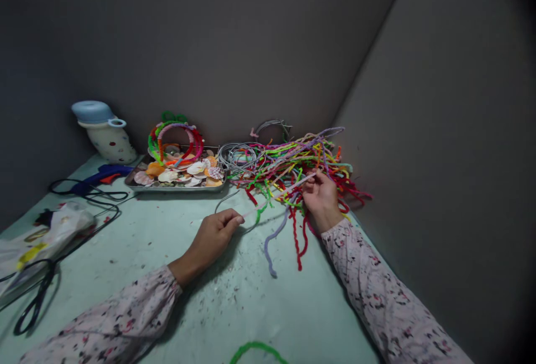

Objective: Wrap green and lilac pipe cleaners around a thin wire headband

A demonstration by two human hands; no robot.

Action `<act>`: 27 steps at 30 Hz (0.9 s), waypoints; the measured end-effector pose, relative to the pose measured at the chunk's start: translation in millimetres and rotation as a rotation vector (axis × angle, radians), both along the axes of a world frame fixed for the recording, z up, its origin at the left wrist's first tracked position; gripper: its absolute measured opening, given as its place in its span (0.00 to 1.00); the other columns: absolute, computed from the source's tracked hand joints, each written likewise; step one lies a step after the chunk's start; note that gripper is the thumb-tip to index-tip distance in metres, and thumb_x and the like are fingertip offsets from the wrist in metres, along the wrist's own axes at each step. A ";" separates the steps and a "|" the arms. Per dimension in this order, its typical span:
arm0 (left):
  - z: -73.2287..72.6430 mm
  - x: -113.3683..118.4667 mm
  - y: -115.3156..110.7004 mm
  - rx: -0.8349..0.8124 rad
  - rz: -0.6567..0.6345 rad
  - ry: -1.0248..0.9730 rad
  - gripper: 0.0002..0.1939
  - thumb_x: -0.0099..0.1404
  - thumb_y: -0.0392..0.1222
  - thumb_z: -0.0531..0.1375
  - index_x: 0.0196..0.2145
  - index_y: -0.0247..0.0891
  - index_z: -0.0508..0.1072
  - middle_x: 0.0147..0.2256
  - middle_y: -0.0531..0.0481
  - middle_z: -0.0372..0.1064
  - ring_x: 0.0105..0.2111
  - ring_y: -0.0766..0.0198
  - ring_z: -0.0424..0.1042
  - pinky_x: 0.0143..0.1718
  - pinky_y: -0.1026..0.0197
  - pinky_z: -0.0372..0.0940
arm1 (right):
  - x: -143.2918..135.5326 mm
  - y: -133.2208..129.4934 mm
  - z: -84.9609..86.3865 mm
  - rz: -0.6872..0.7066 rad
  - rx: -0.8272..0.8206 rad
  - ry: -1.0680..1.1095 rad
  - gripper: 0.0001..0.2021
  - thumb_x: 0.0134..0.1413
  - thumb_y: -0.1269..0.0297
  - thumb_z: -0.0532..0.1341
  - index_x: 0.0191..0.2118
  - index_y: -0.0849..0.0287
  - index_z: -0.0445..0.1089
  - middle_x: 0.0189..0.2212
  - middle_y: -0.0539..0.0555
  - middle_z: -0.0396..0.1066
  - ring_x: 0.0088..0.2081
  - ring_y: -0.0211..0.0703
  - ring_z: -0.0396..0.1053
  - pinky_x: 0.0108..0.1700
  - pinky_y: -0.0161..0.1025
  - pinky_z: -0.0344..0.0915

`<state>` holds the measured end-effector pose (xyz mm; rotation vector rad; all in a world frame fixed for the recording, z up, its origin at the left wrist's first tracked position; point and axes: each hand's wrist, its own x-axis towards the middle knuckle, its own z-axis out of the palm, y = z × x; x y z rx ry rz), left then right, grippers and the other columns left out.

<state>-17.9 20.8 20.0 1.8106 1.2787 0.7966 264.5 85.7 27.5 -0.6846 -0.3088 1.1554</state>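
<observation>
A pale pink pipe cleaner [288, 190] stretches at a slant between my two hands. My left hand [215, 233] pinches its lower end between thumb and forefinger, above the table. The upper end is in the fingers of my right hand [322, 196], which is closed beside the heap of pipe cleaners [293, 157]. That heap mixes red, green, yellow, pink, purple and orange strands. A purple strand [272, 247] and some red ones [295, 235] trail from it toward me. Near the front edge of view lies a green pipe cleaner [257, 346], curved.
A metal tray [176, 189] holds seashells [196, 168] and pipe-cleaner-wrapped rings [159, 140]. Coiled grey wire [240, 157] sits beside it. At left are a spotted bottle [111, 138], a blue tool [100, 177], a black cord [52, 269] and a plastic bag [71, 224]. Grey walls enclose the table.
</observation>
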 end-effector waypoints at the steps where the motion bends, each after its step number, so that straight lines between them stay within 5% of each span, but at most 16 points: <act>1: 1.3 1.4 -0.9 -0.001 -0.011 -0.008 0.17 0.64 0.51 0.53 0.28 0.37 0.73 0.22 0.55 0.62 0.26 0.65 0.60 0.29 0.64 0.53 | 0.5 -0.2 1.8 0.000 0.004 0.032 0.08 0.57 0.71 0.59 0.28 0.59 0.63 0.19 0.43 0.63 0.17 0.26 0.60 0.16 0.21 0.57; 7: -0.2 4.2 -1.8 -0.039 0.005 -0.064 0.17 0.63 0.52 0.54 0.29 0.37 0.74 0.20 0.55 0.59 0.23 0.65 0.57 0.26 0.65 0.50 | -10.6 -4.1 -0.4 0.031 0.028 -0.034 0.06 0.57 0.62 0.62 0.31 0.56 0.67 0.23 0.44 0.67 0.19 0.28 0.62 0.18 0.23 0.62; 10: -3.8 2.7 1.5 -0.052 0.044 -0.118 0.18 0.63 0.53 0.54 0.33 0.36 0.75 0.20 0.56 0.60 0.22 0.66 0.56 0.24 0.65 0.49 | -29.8 -10.5 -6.0 0.231 0.055 -0.117 0.12 0.52 0.55 0.65 0.36 0.57 0.71 0.30 0.48 0.73 0.24 0.30 0.68 0.20 0.25 0.65; 15: -4.6 2.0 1.3 -0.093 0.015 -0.212 0.18 0.63 0.54 0.56 0.34 0.35 0.75 0.18 0.57 0.57 0.21 0.68 0.55 0.23 0.66 0.49 | -58.7 -22.3 -15.6 0.489 0.080 -0.376 0.15 0.46 0.58 0.69 0.39 0.61 0.75 0.30 0.52 0.75 0.25 0.33 0.70 0.23 0.25 0.66; 22: -4.6 0.5 0.1 -0.377 -0.038 -0.546 0.24 0.65 0.57 0.53 0.45 0.33 0.70 0.26 0.50 0.71 0.18 0.71 0.61 0.18 0.68 0.49 | -49.7 -18.3 -21.6 0.357 0.075 -0.379 0.13 0.47 0.57 0.69 0.34 0.62 0.76 0.23 0.50 0.73 0.24 0.32 0.70 0.23 0.24 0.67; 27: -5.1 0.2 3.2 -0.428 0.002 -0.594 0.20 0.61 0.53 0.58 0.42 0.34 0.70 0.26 0.52 0.70 0.17 0.73 0.61 0.17 0.69 0.48 | -42.1 -14.3 -22.7 0.273 0.065 -0.362 0.11 0.49 0.57 0.68 0.33 0.60 0.75 0.24 0.49 0.72 0.23 0.33 0.69 0.22 0.25 0.68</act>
